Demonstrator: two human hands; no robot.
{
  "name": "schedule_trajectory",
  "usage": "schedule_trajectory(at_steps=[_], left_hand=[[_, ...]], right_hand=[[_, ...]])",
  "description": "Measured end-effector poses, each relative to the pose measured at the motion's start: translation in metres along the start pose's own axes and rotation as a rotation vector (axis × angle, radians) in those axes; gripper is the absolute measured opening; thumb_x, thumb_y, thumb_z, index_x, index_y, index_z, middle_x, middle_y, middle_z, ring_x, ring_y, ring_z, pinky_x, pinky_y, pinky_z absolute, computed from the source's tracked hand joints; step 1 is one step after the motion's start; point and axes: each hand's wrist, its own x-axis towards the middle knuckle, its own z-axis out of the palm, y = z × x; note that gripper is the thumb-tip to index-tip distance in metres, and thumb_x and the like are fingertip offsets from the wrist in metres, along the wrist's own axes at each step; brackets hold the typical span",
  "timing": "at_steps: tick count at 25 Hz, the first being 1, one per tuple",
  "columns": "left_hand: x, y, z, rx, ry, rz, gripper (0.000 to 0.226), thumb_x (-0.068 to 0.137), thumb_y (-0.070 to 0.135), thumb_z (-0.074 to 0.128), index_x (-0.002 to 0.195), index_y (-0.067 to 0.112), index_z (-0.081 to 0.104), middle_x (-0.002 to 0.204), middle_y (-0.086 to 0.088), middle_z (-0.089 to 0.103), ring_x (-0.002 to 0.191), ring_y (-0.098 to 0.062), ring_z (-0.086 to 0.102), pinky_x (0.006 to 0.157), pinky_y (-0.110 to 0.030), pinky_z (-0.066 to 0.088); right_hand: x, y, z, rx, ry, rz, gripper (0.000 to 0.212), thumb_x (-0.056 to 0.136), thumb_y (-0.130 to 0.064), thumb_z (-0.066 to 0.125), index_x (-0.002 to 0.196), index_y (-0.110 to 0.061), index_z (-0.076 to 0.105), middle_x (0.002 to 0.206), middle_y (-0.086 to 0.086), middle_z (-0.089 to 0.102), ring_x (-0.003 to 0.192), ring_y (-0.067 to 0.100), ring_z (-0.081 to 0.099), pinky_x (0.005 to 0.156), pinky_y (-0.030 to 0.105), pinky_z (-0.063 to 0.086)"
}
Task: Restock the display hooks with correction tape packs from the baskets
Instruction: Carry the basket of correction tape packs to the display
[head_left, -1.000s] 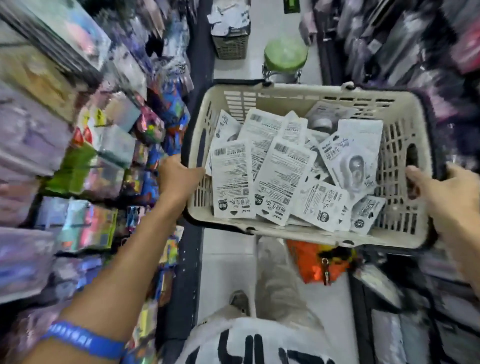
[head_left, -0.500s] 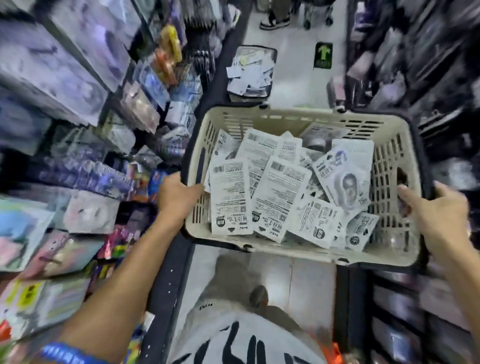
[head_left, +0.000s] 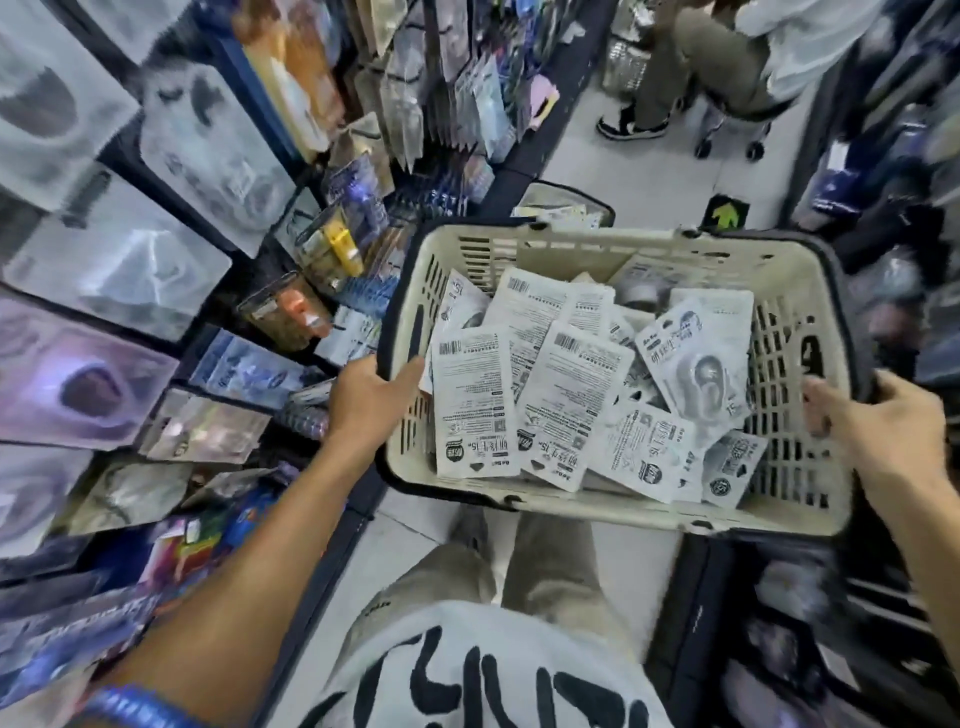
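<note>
Basket (head_left: 618, 249): held up between both grips, carried over the aisle floor.
Left hand (head_left: 371, 397): grasping its left rim.
Right hand (head_left: 878, 421): grasping its right rim.
Packs (head_left: 566, 395): heaped inside, between the grips.

A pale tiled shop floor (head_left: 670, 171) ran up the frame's middle, bearing a second pack-filled basket (head_left: 563, 208) at upper centre.

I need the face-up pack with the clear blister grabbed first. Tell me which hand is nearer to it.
Right. The right hand grips the basket wall just beside the face-up pack; the left hand holds the opposite wall, with face-down packs between.
</note>
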Motion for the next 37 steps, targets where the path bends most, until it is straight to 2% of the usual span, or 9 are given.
schedule_trajectory(at_steps=[4, 7, 13, 17, 20, 23, 31, 34, 37], left_hand=[[0.067, 0.033, 0.039, -0.082, 0.133, -0.147, 0.026, 0.092, 0.034, 0.071, 0.068, 0.027, 0.065, 0.073, 0.011, 0.069, 0.082, -0.023, 0.072, 0.075, -0.034, 0.057], [0.097, 0.051, 0.055, -0.139, 0.233, -0.248, 0.019, 0.092, 0.033, 0.072, 0.076, 0.024, 0.069, 0.079, 0.003, 0.072, 0.088, -0.027, 0.073, 0.08, -0.038, 0.058], [0.086, 0.054, 0.056, -0.274, 0.434, -0.395, 0.027, 0.093, 0.031, 0.072, 0.106, 0.009, 0.077, 0.094, -0.012, 0.077, 0.09, -0.026, 0.073, 0.077, -0.034, 0.055], [0.045, 0.035, 0.054, -0.306, 0.533, -0.479, 0.031, 0.094, 0.035, 0.07, 0.104, 0.006, 0.076, 0.093, -0.015, 0.077, 0.081, -0.023, 0.07, 0.058, -0.021, 0.048], [0.002, 0.011, 0.064, -0.336, 0.579, -0.553, 0.038, 0.095, 0.035, 0.068, 0.113, 0.002, 0.073, 0.106, -0.018, 0.076, 0.101, -0.033, 0.071, 0.085, -0.041, 0.057], [-0.059, -0.019, 0.083, -0.426, 0.649, -0.604, 0.037, 0.096, 0.035, 0.067, 0.113, 0.003, 0.073, 0.106, -0.017, 0.076, 0.101, -0.032, 0.07, 0.088, -0.042, 0.056], [-0.211, -0.085, 0.13, -0.605, 0.805, -0.771, 0.023, 0.096, 0.037, 0.068, 0.079, 0.021, 0.066, 0.067, 0.01, 0.065, 0.067, -0.015, 0.063, 0.05, -0.018, 0.038], [-0.257, -0.115, 0.146, -0.647, 0.878, -0.901, 0.028, 0.096, 0.039, 0.066, 0.077, 0.019, 0.065, 0.065, 0.008, 0.065, 0.062, -0.011, 0.061, 0.051, -0.022, 0.039], [-0.287, -0.144, 0.16, -0.714, 0.914, -1.038, 0.03, 0.097, 0.04, 0.064, 0.073, 0.021, 0.063, 0.067, 0.001, 0.067, 0.069, -0.025, 0.065, 0.061, -0.031, 0.046]], right_hand=[[0.146, -0.064, 0.061, -0.113, -0.17, -0.078, 0.022, 0.083, -0.033, 0.078, 0.093, -0.016, 0.07, 0.067, 0.002, 0.068, 0.047, 0.01, 0.059, 0.052, 0.025, 0.054], [0.226, -0.125, 0.104, -0.234, -0.279, -0.202, 0.024, 0.084, -0.031, 0.077, 0.091, -0.009, 0.07, 0.062, 0.002, 0.061, 0.041, 0.005, 0.051, 0.043, 0.02, 0.043], [0.277, -0.227, 0.173, -0.333, -0.468, -0.393, 0.022, 0.086, -0.031, 0.076, 0.084, -0.012, 0.066, 0.055, -0.001, 0.059, 0.036, 0.004, 0.049, 0.045, 0.022, 0.04], [0.265, -0.249, 0.204, -0.404, -0.543, -0.49, 0.031, 0.078, -0.045, 0.075, 0.072, -0.017, 0.062, 0.05, -0.004, 0.062, 0.043, 0.012, 0.054, 0.052, 0.027, 0.043], [0.245, -0.243, 0.211, -0.484, -0.592, -0.56, 0.038, 0.074, -0.055, 0.073, 0.078, -0.018, 0.067, 0.057, -0.003, 0.066, 0.048, 0.02, 0.058, 0.057, 0.032, 0.048], [0.205, -0.231, 0.209, -0.522, -0.671, -0.66, 0.029, 0.084, -0.044, 0.075, 0.084, -0.016, 0.068, 0.061, -0.003, 0.066, 0.052, 0.021, 0.06, 0.055, 0.03, 0.048], [0.094, -0.178, 0.214, -0.605, -0.858, -0.865, 0.014, 0.091, -0.023, 0.074, 0.095, -0.01, 0.07, 0.074, 0.011, 0.068, 0.057, 0.018, 0.059, 0.053, 0.027, 0.042], [0.049, -0.157, 0.241, -0.637, -0.95, -0.96, 0.014, 0.089, -0.024, 0.075, 0.091, -0.011, 0.071, 0.064, -0.004, 0.064, 0.056, 0.01, 0.058, 0.05, 0.023, 0.039], [0.015, -0.127, 0.28, -0.695, -1.065, -1.006, 0.019, 0.089, -0.03, 0.076, 0.092, -0.011, 0.073, 0.063, -0.004, 0.067, 0.056, 0.013, 0.063, 0.05, 0.026, 0.043]])
